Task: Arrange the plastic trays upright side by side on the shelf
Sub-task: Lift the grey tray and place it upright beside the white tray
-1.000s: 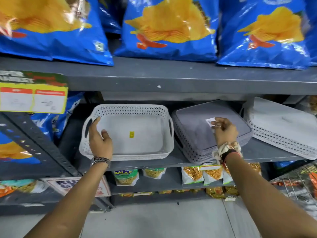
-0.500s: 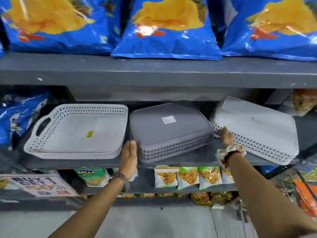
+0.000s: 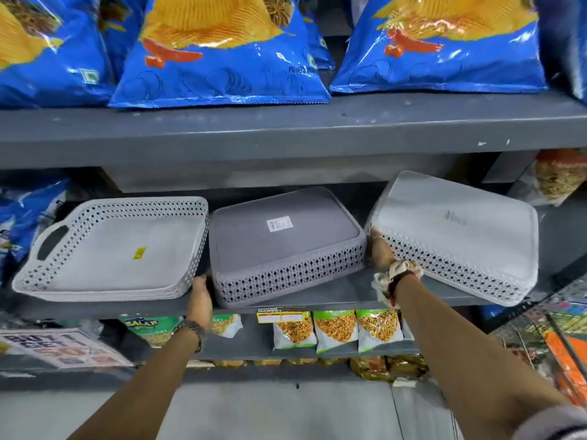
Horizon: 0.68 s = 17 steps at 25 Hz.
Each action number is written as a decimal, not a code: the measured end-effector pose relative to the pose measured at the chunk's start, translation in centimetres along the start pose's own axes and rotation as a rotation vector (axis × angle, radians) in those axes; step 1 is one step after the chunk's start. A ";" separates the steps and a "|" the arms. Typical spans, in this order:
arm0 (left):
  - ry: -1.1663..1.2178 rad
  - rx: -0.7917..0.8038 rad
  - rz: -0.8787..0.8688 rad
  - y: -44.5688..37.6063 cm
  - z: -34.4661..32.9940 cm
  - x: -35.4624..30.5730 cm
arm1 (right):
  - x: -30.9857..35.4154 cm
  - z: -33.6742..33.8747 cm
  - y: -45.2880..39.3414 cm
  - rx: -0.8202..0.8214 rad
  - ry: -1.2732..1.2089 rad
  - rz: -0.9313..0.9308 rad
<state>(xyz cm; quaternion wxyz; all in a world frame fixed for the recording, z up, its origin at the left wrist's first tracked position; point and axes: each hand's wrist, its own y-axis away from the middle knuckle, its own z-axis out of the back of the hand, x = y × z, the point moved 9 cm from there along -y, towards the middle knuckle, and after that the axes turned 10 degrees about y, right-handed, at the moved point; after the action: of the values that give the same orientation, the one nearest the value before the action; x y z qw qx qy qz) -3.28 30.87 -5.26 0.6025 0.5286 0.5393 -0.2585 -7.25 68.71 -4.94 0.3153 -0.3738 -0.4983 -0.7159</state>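
Three stacks of perforated plastic trays lean back on the grey middle shelf (image 3: 343, 292). The left white stack (image 3: 111, 249) shows its open side and a yellow sticker. In the middle, the grey stack (image 3: 279, 246) shows its underside with a white label. The right white stack (image 3: 454, 236) also shows its underside and hangs past the shelf's front edge. My left hand (image 3: 200, 293) holds the grey stack's lower left corner. My right hand (image 3: 379, 252) grips its right side, fingers tucked between it and the right stack.
Blue chip bags (image 3: 222, 49) fill the upper shelf, whose board (image 3: 286, 131) sits low over the trays. Small snack packets (image 3: 336, 328) line the shelf below. A promo sign (image 3: 57, 347) hangs lower left. A wire basket of goods (image 3: 556, 338) stands at the right.
My left hand left the left white stack and went to the grey stack's left corner. My right hand slid from the grey stack's label to its right side. The view shifted right and closer.
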 end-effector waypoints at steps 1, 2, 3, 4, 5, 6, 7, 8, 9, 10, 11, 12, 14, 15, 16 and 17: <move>0.094 0.003 -0.029 0.2 0.0 -0.7 | 0.3 0.4 -0.1 -0.016 -0.049 0.014; 0.163 0.000 -0.069 0.5 0.1 -1.6 | 1.0 0.9 0.0 -0.032 -0.050 0.030; 0.193 -0.002 -0.114 0.7 0.3 -2.5 | 1.8 1.4 0.2 -0.024 -0.047 0.048; 0.171 -0.009 -0.161 1.0 0.4 -3.4 | 2.7 1.6 0.5 0.014 -0.036 0.089; 0.141 -0.015 -0.205 1.2 0.5 -4.2 | 3.3 1.8 0.7 0.043 -0.013 0.121; 0.124 -0.022 -0.241 1.6 0.5 -5.1 | 3.8 2.1 0.7 0.069 -0.003 0.159; 0.132 -0.025 -0.271 1.9 0.2 -6.1 | 4.4 2.2 0.9 0.077 -0.035 0.199; 0.152 -0.035 -0.300 2.0 -0.1 -7.1 | 5.4 2.3 1.4 0.072 -0.078 0.263; 0.175 -0.036 -0.337 1.8 -0.7 -8.3 | 6.5 2.4 1.8 0.062 -0.104 0.332; 0.175 -0.023 -0.372 1.4 -1.4 -9.5 | 7.4 2.3 2.2 0.056 -0.103 0.389; 0.157 -0.003 -0.382 0.9 -2.3 -10.5 | 8.2 2.2 2.6 0.050 -0.093 0.423; 0.142 0.012 -0.370 0.2 -2.9 -11.1 | 8.9 2.2 2.6 0.030 -0.065 0.438; 0.105 0.045 -0.334 -1.6 -3.6 -11.3 | 9.1 2.2 2.0 -0.006 -0.004 0.433; 0.050 0.063 -0.334 -2.5 -3.7 -11.3 | 9.0 2.2 1.7 -0.011 0.023 0.427; -0.018 0.071 -0.337 -3.3 -3.6 -11.2 | 8.8 2.2 1.5 -0.012 0.038 0.432; -0.063 0.067 -0.338 -4.1 -3.5 -11.2 | 8.6 2.2 1.2 -0.011 0.043 0.436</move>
<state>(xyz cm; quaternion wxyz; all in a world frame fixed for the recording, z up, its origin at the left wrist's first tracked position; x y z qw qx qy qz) -11.44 29.86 4.11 0.5492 0.4416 0.5924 -0.3903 -10.26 69.76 3.39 0.4712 -0.4590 -0.3947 -0.6415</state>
